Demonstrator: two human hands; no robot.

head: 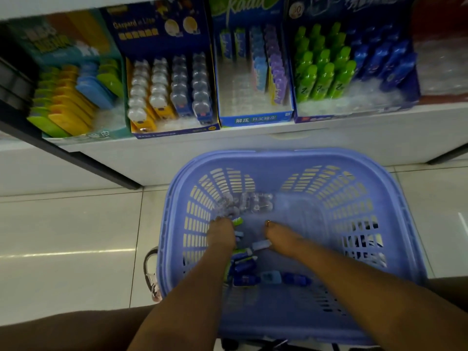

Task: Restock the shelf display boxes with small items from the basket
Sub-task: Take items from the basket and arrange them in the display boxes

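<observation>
The whole view is blurry, so small things are hard to make out. The person's left hand (220,234) and right hand (281,239) both reach down into the purple basket (395,198), which sits on the tiled floor (63,224) in front of the shelf (278,143). The hands are apart, with a gap between them. The fingers of both hands point away and down, so they are mostly hidden. It is not clear if either hand is holding something or only touching.

The left hand is down among the small items, just beside a green piece (238,221) and near some clear packs (243,203). A small white-and-blue item (260,245) lies right by the right hand. More small blue bottles (253,277) lie in the basket under the left arm, partly covered by it.

Up on the shelf stand the display boxes. A teal box (76,54) holds yellow, green and blue pieces. A dark blue box (141,29) holds rows of clear packs. A blue "kada" box (255,120) is partly filled. Another blue box (354,115) holds green and blue bottles. The box tops are cut off by the edge of the view. A shoe (152,274) peeks out from behind the basket.
</observation>
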